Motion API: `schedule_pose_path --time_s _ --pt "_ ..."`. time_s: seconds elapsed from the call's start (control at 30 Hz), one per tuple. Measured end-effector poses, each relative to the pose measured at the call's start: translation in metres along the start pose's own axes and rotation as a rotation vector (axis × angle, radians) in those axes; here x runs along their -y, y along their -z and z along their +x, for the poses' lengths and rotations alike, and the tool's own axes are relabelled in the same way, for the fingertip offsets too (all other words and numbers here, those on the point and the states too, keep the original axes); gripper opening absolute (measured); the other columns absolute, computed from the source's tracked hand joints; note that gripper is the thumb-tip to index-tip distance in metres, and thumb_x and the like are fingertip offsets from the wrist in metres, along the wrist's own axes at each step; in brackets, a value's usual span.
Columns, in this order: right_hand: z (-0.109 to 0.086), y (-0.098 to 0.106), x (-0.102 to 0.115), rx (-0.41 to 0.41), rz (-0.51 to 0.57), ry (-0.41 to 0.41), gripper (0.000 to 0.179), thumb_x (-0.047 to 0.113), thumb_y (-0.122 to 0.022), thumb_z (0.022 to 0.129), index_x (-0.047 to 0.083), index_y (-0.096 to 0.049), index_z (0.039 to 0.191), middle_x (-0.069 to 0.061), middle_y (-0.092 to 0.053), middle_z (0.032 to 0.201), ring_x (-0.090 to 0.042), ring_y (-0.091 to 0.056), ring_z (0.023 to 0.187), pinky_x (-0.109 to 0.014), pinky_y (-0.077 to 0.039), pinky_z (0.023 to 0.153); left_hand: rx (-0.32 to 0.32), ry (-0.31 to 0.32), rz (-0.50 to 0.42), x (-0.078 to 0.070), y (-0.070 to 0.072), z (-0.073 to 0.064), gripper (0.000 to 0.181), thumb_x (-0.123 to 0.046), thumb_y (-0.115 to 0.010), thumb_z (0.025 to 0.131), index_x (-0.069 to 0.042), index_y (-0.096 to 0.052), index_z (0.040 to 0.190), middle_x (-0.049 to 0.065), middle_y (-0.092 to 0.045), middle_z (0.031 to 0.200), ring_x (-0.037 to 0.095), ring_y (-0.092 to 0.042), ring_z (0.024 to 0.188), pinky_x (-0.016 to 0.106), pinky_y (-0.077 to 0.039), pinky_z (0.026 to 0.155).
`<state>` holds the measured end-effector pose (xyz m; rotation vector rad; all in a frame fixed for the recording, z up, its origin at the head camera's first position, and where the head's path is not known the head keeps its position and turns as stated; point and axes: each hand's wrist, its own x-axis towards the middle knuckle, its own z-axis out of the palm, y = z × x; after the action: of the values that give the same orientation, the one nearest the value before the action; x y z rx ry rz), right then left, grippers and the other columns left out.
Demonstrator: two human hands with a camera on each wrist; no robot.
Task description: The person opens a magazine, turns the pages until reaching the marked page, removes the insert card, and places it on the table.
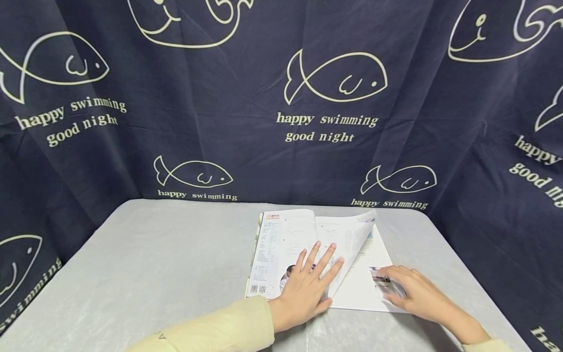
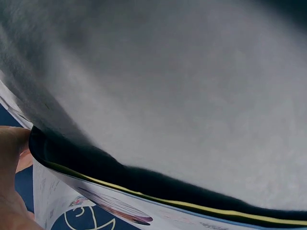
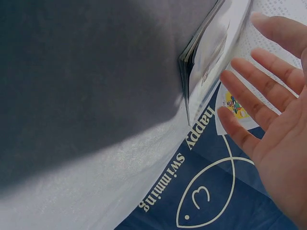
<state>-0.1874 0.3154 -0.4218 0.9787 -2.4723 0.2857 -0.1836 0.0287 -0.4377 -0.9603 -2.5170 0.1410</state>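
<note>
A thin, glossy, white-paged paper magazine (image 1: 338,239) lies open right of centre in the lower half of the head view, on a light grey table (image 1: 176,264). Its left page carries a pale blue column and fine print, while a thin raised leaf (image 1: 354,237) slants over the right page, its free corner lifted towards the upper right. The spine runs roughly up and down the frame, leaning slightly, each page has its long axis that way too, and the page tops point towards the upper edge. The left hand (image 1: 305,288) lies over the lower middle of the spread with fingers splayed, grasping nothing and partly covering a printed picture. The right hand (image 1: 411,291) is at the magazine's lower right edge beside a small colour photo (image 1: 380,275); the right wrist view shows its fingers extended and released, though whether the fingertips touch the paper cannot be told. A red heading (image 1: 272,216) at the left page's top is too small to read; two square QR codes (image 1: 258,289) sit at its lower left. Across the upper frame, a navy fabric curtain (image 1: 246,122) with cream fish outlines reads "happy swimming good night".
</note>
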Motion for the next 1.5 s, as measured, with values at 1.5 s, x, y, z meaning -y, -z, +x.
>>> schedule_pose_path --time_s 1.5 --pt "-0.011 -0.002 0.001 0.09 0.024 -0.012 0.055 0.04 -0.082 0.05 0.022 -0.061 0.098 0.007 -0.061 0.103 -0.012 -0.054 0.095 -0.029 -0.041 0.07 0.057 -0.017 -0.033 0.003 -0.004 -0.006 0.051 -0.051 -0.039 0.09 -0.026 -0.04 0.134 0.013 -0.015 0.152 0.035 -0.018 0.138 0.054 -0.021 0.106"
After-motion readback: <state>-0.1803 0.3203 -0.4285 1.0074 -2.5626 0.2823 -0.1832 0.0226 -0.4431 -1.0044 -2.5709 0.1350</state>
